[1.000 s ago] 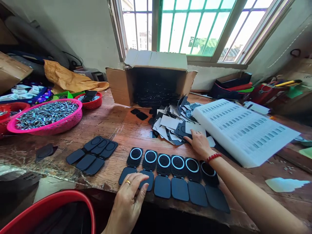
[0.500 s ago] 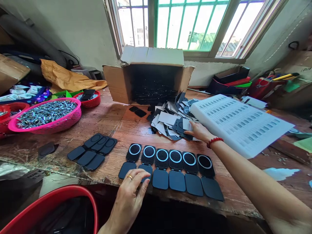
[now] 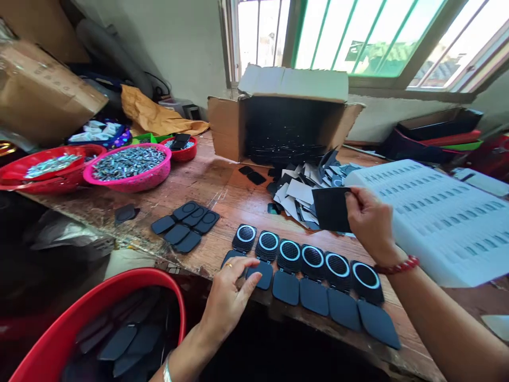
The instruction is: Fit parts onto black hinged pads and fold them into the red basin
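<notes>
Here the right hand (image 3: pixel 370 225) pinches a black card (image 3: pixel 331 209).

Thin black square sheet (image 3: pixel 331 209), held up by one corner, six hinged black rounded-square cases (image 3: pixel 313 257), white-ringed, open in row

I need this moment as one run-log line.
right hand: holds black sheet | left hand: open near hinged panels | loose sheets: piled before cardboard box

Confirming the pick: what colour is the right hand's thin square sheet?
The thin square sheet shows black; head view.
</notes>
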Available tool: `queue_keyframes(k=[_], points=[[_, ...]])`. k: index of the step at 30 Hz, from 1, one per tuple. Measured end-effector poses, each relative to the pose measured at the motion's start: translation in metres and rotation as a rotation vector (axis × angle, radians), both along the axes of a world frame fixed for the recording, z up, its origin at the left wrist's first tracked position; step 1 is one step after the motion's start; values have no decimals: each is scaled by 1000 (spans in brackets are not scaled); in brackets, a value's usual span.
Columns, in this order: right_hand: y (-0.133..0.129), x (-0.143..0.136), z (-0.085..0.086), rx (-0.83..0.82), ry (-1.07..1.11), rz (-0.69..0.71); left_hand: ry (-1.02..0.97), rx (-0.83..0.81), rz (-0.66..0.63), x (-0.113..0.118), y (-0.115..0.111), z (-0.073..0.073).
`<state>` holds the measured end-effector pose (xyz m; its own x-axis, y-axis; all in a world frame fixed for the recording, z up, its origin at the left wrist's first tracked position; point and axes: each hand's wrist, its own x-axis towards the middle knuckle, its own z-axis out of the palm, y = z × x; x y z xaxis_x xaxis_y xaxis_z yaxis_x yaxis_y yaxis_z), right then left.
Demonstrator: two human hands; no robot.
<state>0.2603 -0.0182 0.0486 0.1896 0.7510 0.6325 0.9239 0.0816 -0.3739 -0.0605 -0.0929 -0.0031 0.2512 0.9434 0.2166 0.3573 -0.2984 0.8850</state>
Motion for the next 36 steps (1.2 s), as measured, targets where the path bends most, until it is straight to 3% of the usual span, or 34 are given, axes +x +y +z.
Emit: queue_keyframes(k=[2,5,9,12,15,17,20,23,27,30,34,36], points=[[-12,-31,6,-23,306,143,-99,-126,29,3,4,4],[-27,-75,5,-268,668,343,-334,-325,43,9,11,11],[-33,-111,-12,-490,891,440,-654,-555,48,13,16,15],[-34,-126,-24,-452,762,434,-800,-677,89,9,17,15],[-38,-140,-25,-174,348,463,-818,-714,132,1,17,14],[-43,-149,-19,-58,125,564,-791,-692,163,-2,17,14],[-51,-161,-9,-100,31,727,-718,-600,185,-6,17,18],[-55,-170,-4,-181,42,770,-605,-500,194,-7,15,25],[-53,-172,-1,-254,109,751,-487,-443,192,-9,12,31],[-45,-158,0,-285,262,630,-484,-489,191,-10,12,31],[-25,-118,2,-331,661,379,-535,-516,229,-12,16,27],[-19,-101,6,-225,894,268,-548,-512,248,-11,18,25]])
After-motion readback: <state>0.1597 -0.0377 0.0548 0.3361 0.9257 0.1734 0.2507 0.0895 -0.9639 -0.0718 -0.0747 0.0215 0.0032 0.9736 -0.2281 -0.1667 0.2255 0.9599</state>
